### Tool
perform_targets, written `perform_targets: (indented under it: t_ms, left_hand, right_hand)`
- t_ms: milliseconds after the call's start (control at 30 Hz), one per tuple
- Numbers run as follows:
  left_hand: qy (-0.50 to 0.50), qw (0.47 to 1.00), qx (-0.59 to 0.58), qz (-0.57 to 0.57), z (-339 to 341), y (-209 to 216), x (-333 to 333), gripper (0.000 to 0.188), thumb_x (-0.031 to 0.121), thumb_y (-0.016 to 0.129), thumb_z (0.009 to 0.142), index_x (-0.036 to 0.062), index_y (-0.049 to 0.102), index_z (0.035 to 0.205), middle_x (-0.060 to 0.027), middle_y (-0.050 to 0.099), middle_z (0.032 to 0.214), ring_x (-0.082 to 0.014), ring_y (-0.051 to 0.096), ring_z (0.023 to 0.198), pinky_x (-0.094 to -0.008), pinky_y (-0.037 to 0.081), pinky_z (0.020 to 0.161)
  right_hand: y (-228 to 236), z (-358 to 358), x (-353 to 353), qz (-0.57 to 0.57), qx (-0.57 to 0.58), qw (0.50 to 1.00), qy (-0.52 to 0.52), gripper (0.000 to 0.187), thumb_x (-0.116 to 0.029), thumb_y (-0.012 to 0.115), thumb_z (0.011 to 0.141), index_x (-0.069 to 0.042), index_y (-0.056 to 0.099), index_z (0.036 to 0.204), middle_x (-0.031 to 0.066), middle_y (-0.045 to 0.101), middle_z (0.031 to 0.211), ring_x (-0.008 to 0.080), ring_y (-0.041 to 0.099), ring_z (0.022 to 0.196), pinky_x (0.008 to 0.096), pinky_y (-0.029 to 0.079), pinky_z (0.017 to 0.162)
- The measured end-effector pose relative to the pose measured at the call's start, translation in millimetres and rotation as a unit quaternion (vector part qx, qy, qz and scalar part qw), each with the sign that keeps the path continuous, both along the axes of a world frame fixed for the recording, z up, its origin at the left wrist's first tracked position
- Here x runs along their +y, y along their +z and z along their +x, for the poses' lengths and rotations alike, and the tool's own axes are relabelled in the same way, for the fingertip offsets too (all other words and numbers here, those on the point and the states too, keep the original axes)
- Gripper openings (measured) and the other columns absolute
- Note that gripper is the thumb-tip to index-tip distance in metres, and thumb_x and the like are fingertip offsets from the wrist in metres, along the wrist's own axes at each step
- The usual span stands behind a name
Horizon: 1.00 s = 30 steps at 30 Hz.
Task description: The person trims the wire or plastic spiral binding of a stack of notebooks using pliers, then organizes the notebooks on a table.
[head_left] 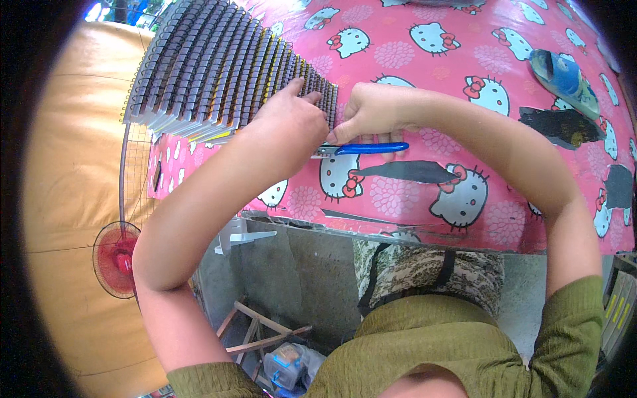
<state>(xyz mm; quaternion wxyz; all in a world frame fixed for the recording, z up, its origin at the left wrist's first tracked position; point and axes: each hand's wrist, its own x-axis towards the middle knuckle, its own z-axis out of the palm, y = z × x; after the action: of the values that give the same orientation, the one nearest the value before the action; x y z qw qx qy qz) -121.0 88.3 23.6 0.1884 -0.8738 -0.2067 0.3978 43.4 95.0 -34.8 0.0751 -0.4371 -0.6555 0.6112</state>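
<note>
A long row of spiral-bound notebooks (pixel 199 66) stands packed together at the left of the table, black coils facing up. Over its near right end lies my left hand (pixel 295 119), index finger stretched along the coils and the other fingers apart; its thumb is hidden. My right hand (pixel 371 116) is closed beside the last notebooks, thumb and forefinger pinched together at the row's end. Whatever they pinch is too small to make out. Blue-handled pliers (pixel 371 148) lie across this hand's lower fingers, their metal jaws pointing left beneath my left hand.
The pink table cover (pixel 391 192) has torn dark patches and a worn front edge. A blue-green rounded object (pixel 564 81) lies at the far right. Down left are a red fan (pixel 118 260), an orange tarp (pixel 79 166), a wooden frame (pixel 255 331) and a plastic container (pixel 285 365).
</note>
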Motion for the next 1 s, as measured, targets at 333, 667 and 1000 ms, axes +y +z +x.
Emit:
perform_targets:
  t_ms: [333, 667, 1000]
  left_hand:
    - [0.065, 0.989, 0.133, -0.005, 22.8, 4.6, -2.9, 0.053, 0.015, 0.066, 0.075, 0.0176, 0.057, 0.127, 0.0011, 0.051, 0.137, -0.0205, 0.039, 0.133, -0.0452, 0.021, 0.114]
    - [0.043, 0.995, 0.092, -0.013, 18.1, 3.3, -1.1, 0.03, 0.02, 0.065, 0.077, 0.0133, 0.068, 0.106, -0.0018, 0.06, 0.121, -0.0208, 0.044, 0.128, -0.0456, 0.023, 0.111]
    - [-0.009, 0.999, 0.042, 0.003, 6.1, -8.1, 0.0, 0.023, 0.021, 0.063, 0.079, 0.012, 0.071, 0.099, -0.0034, 0.064, 0.111, -0.0208, 0.046, 0.125, -0.0483, 0.024, 0.11]
  right_hand:
    - [-61.2, 7.7, -14.1, 0.595, -0.024, 0.803, 0.02, 0.043, -0.034, 0.072, 0.074, -0.002, 0.057, 0.097, 0.0161, 0.057, 0.092, 0.0329, 0.057, 0.092, 0.0443, 0.044, 0.079]
    - [-14.9, -1.0, 8.0, 0.033, -0.03, 0.999, 0.031, 0.035, -0.033, 0.069, 0.076, 0.002, 0.064, 0.076, 0.0182, 0.064, 0.071, 0.034, 0.065, 0.064, 0.0457, 0.052, 0.062]
    - [-49.0, 8.7, -15.6, 0.57, -0.086, 0.816, 0.053, 0.044, -0.033, 0.074, 0.071, -0.005, 0.056, 0.099, 0.0141, 0.058, 0.098, 0.0307, 0.058, 0.097, 0.0433, 0.044, 0.083]
